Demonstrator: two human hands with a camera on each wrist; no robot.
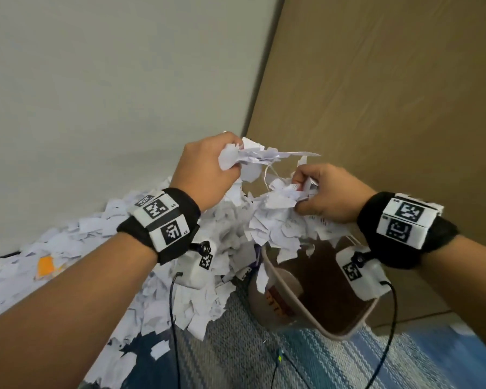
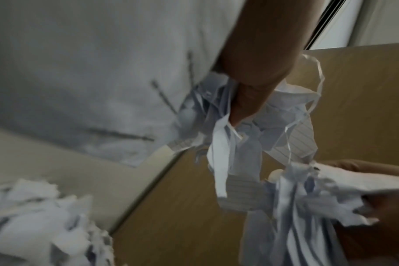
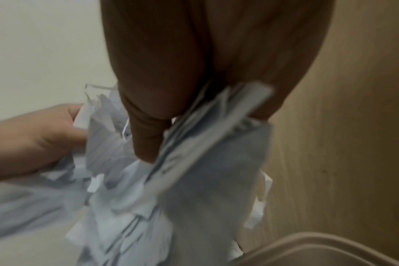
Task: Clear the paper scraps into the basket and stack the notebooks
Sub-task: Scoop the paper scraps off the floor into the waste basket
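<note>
Both hands are raised above the beige basket (image 1: 337, 334), each clutching white paper scraps. My left hand (image 1: 208, 167) grips a crumpled bunch of scraps (image 1: 250, 158) with thin strips trailing down. My right hand (image 1: 320, 192) pinches another wad of scraps (image 1: 281, 195) just over the basket's far rim. The left wrist view has my left fingers (image 2: 251, 100) curled round lined scraps (image 2: 239, 140). In the right wrist view my right fingers (image 3: 148, 126) clamp folded scraps (image 3: 205, 144) above the basket's rim (image 3: 319, 244). A big heap of scraps (image 1: 180, 276) covers the surface at left. No notebook is clearly visible.
An orange piece (image 1: 47, 265) shows among the scraps at far left. A white wall (image 1: 96, 80) and a brown wooden panel (image 1: 390, 108) meet in the corner behind the basket. A blue-grey woven mat (image 1: 292, 360) lies under the basket. Black cables (image 1: 174, 318) hang from the wrist cameras.
</note>
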